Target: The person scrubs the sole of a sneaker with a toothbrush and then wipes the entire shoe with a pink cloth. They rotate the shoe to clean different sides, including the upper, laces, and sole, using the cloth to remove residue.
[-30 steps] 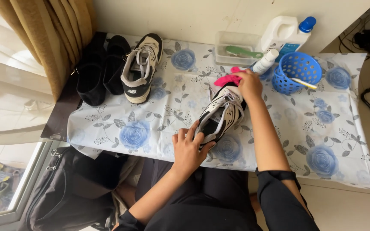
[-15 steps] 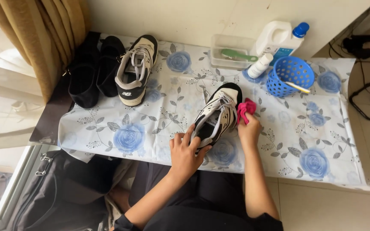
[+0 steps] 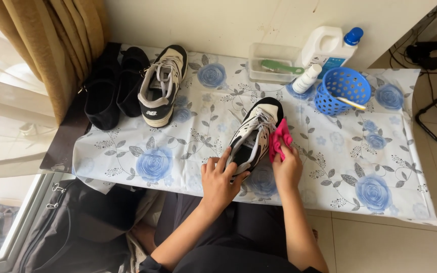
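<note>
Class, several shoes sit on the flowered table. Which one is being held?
The black-and-white laced sneaker at the table's front edge: the left hand steadies its heel. The matching sneaker and two black shoes lie untouched.

Sneaker (image 3: 253, 135): heel lying hidden under the left hand (image 3: 220, 177); right flank being covered by the pink cloth (image 3: 279, 140). Cloth's lower end disappearing inside the right hand (image 3: 286, 167). Black bag (image 3: 72, 237): running off the bottom edge. Brush (image 3: 280, 66): bristles blurring behind the clear box (image 3: 274, 63).
</note>
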